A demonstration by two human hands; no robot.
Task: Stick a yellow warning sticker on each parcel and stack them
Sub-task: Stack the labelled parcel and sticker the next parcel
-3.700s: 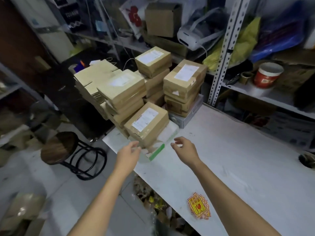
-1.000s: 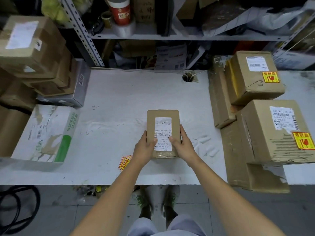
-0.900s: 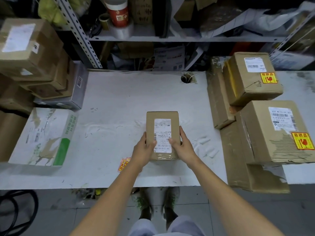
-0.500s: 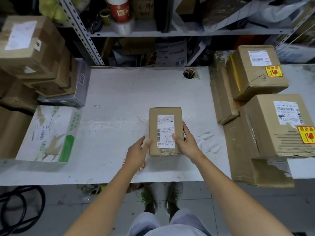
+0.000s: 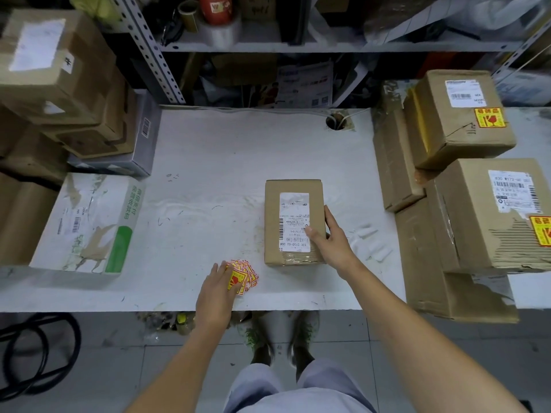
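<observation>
Your left grip [image 5: 216, 290] rests flat-fingered on the sticker pile [image 5: 242, 277] at the bench's [image 5: 208, 174] 6 o'clock edge, while the parcel [image 5: 293, 204] lies at its 2 o'clock, long axis 12-to-6, clasped by your right grip [image 5: 328, 242].

stickers [image 5: 244, 278] part-hidden under L hand [image 5: 215, 296], label txt [image 5: 293, 225] illegible

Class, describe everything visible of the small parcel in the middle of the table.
The parcel is a small brown cardboard box, taped across its near end, lying flat on the white table. A white barcode label sits on top; no yellow sticker shows. The right hand grips its right edge, thumb on the label.
</observation>
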